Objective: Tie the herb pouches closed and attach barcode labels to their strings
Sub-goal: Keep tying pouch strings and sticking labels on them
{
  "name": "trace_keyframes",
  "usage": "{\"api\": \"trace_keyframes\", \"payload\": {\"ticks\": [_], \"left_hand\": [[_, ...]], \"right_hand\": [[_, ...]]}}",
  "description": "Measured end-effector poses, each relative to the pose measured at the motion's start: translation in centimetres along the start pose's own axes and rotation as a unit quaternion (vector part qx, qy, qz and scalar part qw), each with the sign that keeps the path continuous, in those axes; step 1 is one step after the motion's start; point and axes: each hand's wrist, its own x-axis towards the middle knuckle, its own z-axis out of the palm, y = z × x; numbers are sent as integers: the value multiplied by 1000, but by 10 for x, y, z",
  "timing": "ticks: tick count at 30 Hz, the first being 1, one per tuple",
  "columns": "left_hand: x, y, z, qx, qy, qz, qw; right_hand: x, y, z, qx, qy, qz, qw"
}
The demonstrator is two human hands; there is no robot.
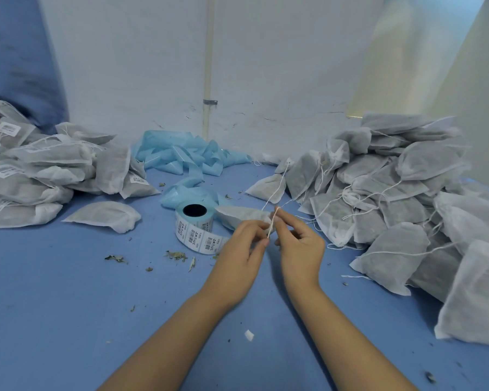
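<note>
A white herb pouch [242,215] lies on the blue table just beyond my hands, its neck toward me. My left hand [244,244] and my right hand [299,244] both pinch its white drawstring [273,221], which stands taut between the fingertips. A roll of barcode labels [194,224] stands left of the pouch with a strip of labels trailing toward my left hand. One lone pouch [105,215] lies flat further left.
A heap of labelled pouches [40,170] fills the left side; a bigger heap of pouches with loose strings [401,198] fills the right. Crumpled blue label backing [187,156] lies by the white wall. Dried herb scraps [175,255] and a white scrap [249,335] dot the table.
</note>
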Motion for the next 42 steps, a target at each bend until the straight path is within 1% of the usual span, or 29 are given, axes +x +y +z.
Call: {"api": "trace_keyframes", "payload": {"ticks": [3, 5, 8, 11, 14, 16, 17, 18, 20, 24, 27, 29, 31, 33, 37, 39, 42], "left_hand": [[0, 0, 0, -32, 25, -38, 998], [1, 2, -1, -68, 54, -71, 994], [2, 4, -4, -94, 112, -89, 985], [3, 6, -8, -107, 163, -79, 978], [2, 9, -11, -117, 176, -70, 975], [1, 12, -10, -122, 168, -69, 976], [1, 12, -10, -126, 163, -70, 976], [1, 13, -10, -133, 158, -69, 976], [1, 12, -10, -155, 147, -69, 974], [3, 8, -11, -161, 129, -71, 976], [4, 8, -13, -159, 119, -65, 978], [5, 7, -16, -125, 111, -58, 984], [6, 4, -20, -67, 110, -48, 991], [6, 2, -24, -29, 115, -39, 992], [5, 0, -24, 6, 113, -23, 993], [5, -2, -22, 25, 108, -19, 994], [5, -5, -22, 33, 105, -26, 994]], "right_hand": [[2, 0, -1, 37, 9, 40, 998], [2, -1, 0, 41, -14, 46, 998], [1, -1, 2, 24, -59, 34, 997], [-2, -1, 2, -25, -112, -19, 993], [-7, 0, 4, -106, -151, -110, 977], [-9, 2, 6, -187, -149, -183, 954], [-9, 2, 7, -214, -141, -204, 945], [-9, 3, 7, -225, -132, -207, 943], [-10, 2, 9, -204, -122, -172, 956], [-11, -4, 12, -95, -131, -55, 985], [-8, -5, 11, -24, -136, 45, 989], [-6, -5, 9, 10, -147, 104, 984], [-6, -6, 7, 58, -176, 156, 970], [-5, -7, 7, 116, -213, 204, 949], [-4, -8, 7, 253, -264, 286, 886], [-4, -8, 6, 288, -263, 304, 869], [-2, -8, 4, 323, -246, 315, 858]]}}
